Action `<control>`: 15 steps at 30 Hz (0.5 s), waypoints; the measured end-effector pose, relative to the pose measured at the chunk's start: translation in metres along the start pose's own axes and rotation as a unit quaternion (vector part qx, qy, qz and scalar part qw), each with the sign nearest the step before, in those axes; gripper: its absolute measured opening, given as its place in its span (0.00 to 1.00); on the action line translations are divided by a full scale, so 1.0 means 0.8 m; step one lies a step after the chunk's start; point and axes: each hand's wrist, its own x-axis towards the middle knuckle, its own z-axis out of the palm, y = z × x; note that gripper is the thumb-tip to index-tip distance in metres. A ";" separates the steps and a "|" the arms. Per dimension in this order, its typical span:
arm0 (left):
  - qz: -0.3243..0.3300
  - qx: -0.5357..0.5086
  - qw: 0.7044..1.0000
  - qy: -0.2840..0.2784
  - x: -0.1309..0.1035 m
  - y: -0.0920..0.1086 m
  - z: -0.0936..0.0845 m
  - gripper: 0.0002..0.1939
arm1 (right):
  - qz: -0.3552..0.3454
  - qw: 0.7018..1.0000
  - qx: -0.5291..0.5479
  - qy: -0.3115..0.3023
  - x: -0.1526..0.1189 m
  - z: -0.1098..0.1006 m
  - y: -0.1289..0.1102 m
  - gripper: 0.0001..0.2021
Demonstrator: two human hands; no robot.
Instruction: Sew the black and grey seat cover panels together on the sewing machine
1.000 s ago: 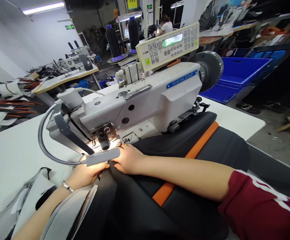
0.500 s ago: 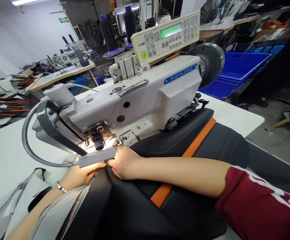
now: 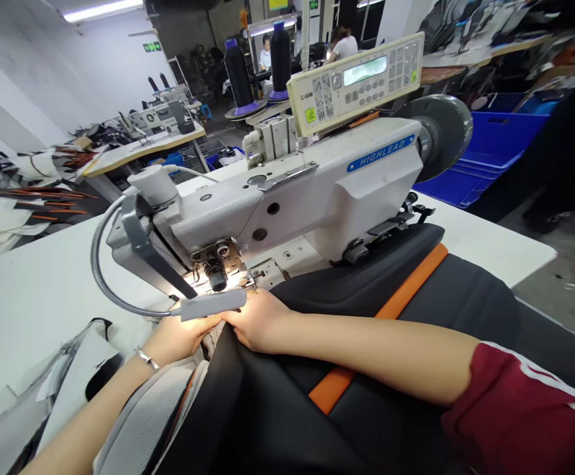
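A large black seat cover (image 3: 287, 396) with an orange stripe (image 3: 400, 290) and a light grey backing (image 3: 143, 412) lies over the table's front edge. My right hand (image 3: 262, 320) is closed on its edge, close to the presser foot of the white sewing machine (image 3: 297, 198). Just left of it, my left hand (image 3: 178, 340), with a bracelet (image 3: 147, 358) at the wrist, presses the same edge. Its fingertips meet those of the right hand. The grey lamp (image 3: 212, 305) on a flexible neck hides part of the fingers and the needle area.
A control panel (image 3: 356, 82) and thread cones (image 3: 280, 59) stand above and behind the machine. Loose grey pieces (image 3: 64, 376) lie at the left of the white table (image 3: 24, 290). Blue crates (image 3: 495, 142) stand behind at right; people work in the background.
The whole view has shifted, so the machine sits further right in the picture. Both hands keep close to the presser foot; more light backing shows between them below the lamp.
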 end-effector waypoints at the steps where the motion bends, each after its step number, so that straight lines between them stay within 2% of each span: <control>1: -0.007 -0.003 1.000 0.003 0.000 -0.001 0.001 0.21 | -0.002 1.000 -0.003 0.004 0.001 0.001 0.001 0.15; 7: -0.024 -0.013 1.000 0.006 -0.003 -0.002 0.007 0.19 | 0.010 0.999 -0.014 -0.027 0.004 -0.004 -0.001 0.14; 15: -0.037 0.024 0.999 0.009 0.001 0.007 0.004 0.19 | 0.015 0.999 -0.012 -0.031 0.004 -0.009 -0.002 0.15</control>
